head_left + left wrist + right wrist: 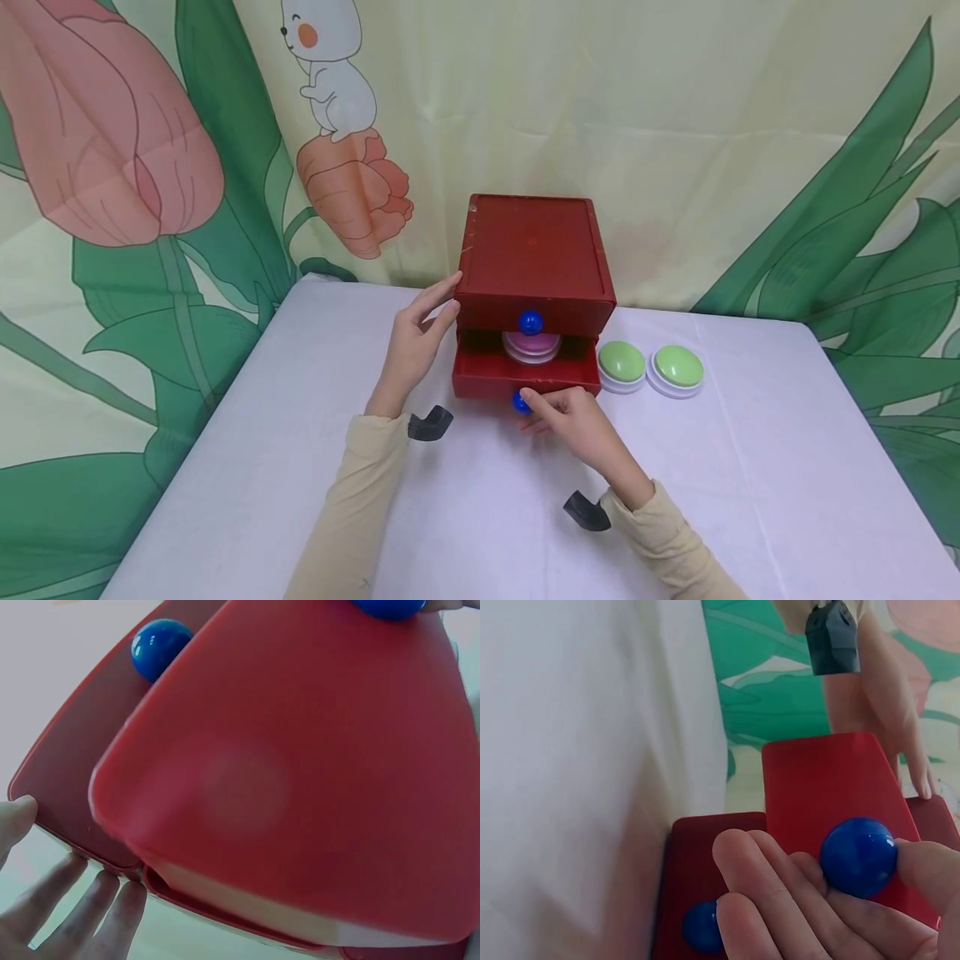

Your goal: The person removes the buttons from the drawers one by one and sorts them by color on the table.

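Observation:
A red drawer cabinet (532,250) stands against the curtain with one drawer (480,379) pulled out. Inside that drawer lies a pink domed disc with a white base (531,344). My right hand (573,421) pinches the drawer's blue knob (859,857) between thumb and fingers. At the cabinet's left side, my left hand (420,342) rests its extended fingers against the wall near the upper front, its thumb at the front edge (22,810). Another blue knob (531,322) sits on the front above the open drawer. A further front with its own knob (701,928) shows in the right wrist view.
Two green domed discs on white bases, one (622,363) close beside the open drawer and one (677,367) farther right, lie on the white tablecloth (750,467). Behind the cabinet hangs a printed curtain (675,125). Black camera mounts (431,423) stick out from both wrists.

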The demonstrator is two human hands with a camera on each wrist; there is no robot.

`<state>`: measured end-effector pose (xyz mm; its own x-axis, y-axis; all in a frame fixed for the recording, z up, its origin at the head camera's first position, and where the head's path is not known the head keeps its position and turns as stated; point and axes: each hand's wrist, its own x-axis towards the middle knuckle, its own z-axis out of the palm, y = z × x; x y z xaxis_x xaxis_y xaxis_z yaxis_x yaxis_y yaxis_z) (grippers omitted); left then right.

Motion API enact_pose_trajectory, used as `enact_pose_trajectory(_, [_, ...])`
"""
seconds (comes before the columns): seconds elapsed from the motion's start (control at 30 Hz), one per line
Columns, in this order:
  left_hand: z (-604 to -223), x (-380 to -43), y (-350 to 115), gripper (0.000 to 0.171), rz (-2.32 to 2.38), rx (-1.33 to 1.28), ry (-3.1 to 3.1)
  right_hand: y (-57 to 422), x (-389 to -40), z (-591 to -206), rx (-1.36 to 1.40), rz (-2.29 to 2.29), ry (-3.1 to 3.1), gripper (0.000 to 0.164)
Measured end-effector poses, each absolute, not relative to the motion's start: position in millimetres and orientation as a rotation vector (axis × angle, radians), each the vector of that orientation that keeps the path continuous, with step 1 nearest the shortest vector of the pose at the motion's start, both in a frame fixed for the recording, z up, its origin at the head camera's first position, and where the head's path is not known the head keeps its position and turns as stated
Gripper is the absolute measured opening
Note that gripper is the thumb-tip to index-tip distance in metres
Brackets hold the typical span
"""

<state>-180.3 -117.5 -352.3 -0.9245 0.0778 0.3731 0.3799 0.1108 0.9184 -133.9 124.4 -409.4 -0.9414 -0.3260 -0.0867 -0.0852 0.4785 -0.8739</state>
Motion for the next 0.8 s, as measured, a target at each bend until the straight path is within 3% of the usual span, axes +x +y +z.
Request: enact_pose_trajectory(0.8, [-347.5, -182.8, -122.0, 0.043, -1.869, -0.481, -2.182, 125.6, -104.8, -412.6, -0.344, -1.439, 2.493, 0.045])
